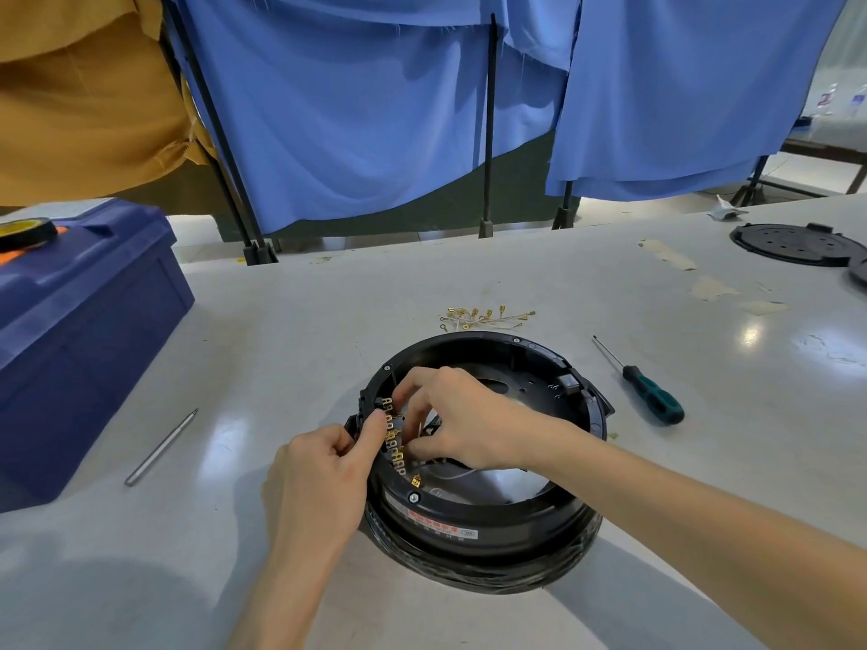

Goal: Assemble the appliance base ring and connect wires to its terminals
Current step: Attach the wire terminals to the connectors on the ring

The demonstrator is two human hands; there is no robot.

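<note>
The black appliance base ring [488, 523] stands on the grey table in front of me. A row of brass terminals [393, 438] runs along its inner left wall. My left hand [323, 476] grips the ring's left rim, thumb by the terminals. My right hand [450, 415] reaches inside the ring and pinches a thin white wire [457, 472] with a brass connector at the terminal row. A second brass connector [415, 480] hangs below my fingers. A loose bunch of wires with brass lugs [485, 316] lies just behind the ring.
A green-handled screwdriver [647, 391] lies right of the ring. A metal bit [162, 448] lies to the left. A blue toolbox [79, 330] with a tape roll [26, 234] fills the left. A black round cover [797, 243] sits far right. Blue curtains hang behind.
</note>
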